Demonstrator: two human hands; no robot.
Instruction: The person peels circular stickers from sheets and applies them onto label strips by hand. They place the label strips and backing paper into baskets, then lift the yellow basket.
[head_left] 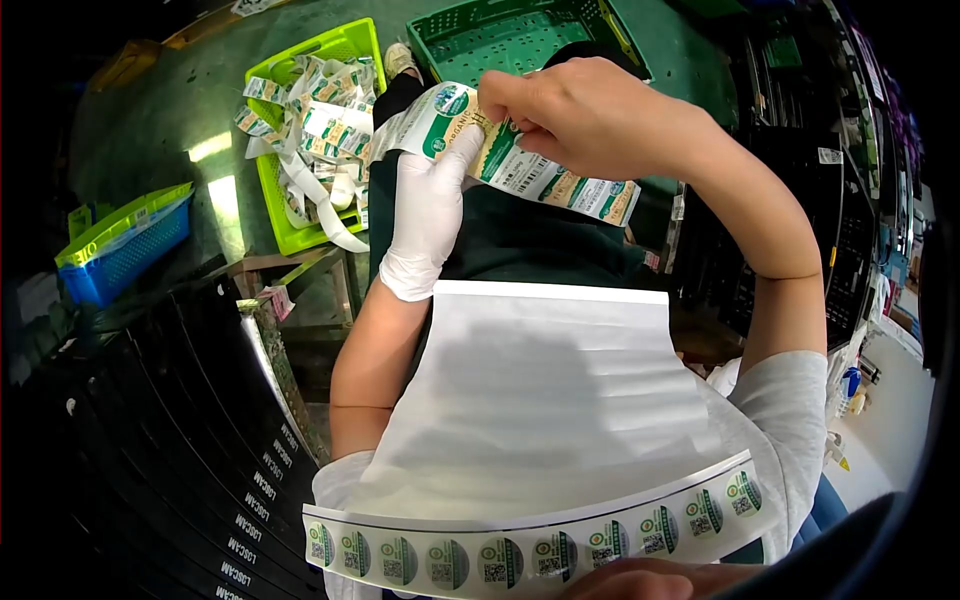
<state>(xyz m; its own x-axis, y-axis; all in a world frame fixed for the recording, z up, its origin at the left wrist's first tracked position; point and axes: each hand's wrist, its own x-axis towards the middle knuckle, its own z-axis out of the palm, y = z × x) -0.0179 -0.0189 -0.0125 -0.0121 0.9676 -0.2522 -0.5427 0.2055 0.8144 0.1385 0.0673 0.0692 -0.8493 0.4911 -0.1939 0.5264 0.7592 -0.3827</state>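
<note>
My left hand [425,205], in a white glove, grips a strip of printed labels [525,172] with the thumb on top. The strip bears green and tan "ORGANIC" print and barcodes, and its far end hangs to the right. My bare right hand [600,115] is closed, with fingertips pinched at the strip's upper edge beside my left thumb. Whether a single label is lifted there is hidden by the fingers. Nearer my body, a large white sheet [540,400] drapes over my front, with a row of round QR stickers [500,562] along its lower edge.
A lime-green crate [268,190] holds a heap of crumpled label strips [335,130]. Beyond my knees stands a dark green crate [520,35]. Blue and green baskets [130,240] are at left, above stacked black "LOSCAM" crates [200,430]. Dark stacks [790,190] line the right.
</note>
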